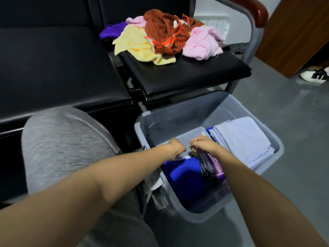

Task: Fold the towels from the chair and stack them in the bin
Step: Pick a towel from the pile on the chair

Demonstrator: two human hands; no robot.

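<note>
Both my hands reach down into the grey plastic bin on the floor. My left hand is bent at the wrist over a folded blue towel and seems to grip its top edge; its fingers are hidden. My right hand curls its fingers over the top of the pink and purple folded towels standing on edge beside the blue one. A folded lavender towel lies at the bin's right side. Unfolded towels are piled on the black chair seat: yellow, rust-orange, pink and purple.
My grey-trousered knee is left of the bin. A black bench seat adjoins the chair. The chair's grey metal frame rises at the right. A wooden door and a shoe stand on the grey floor at far right.
</note>
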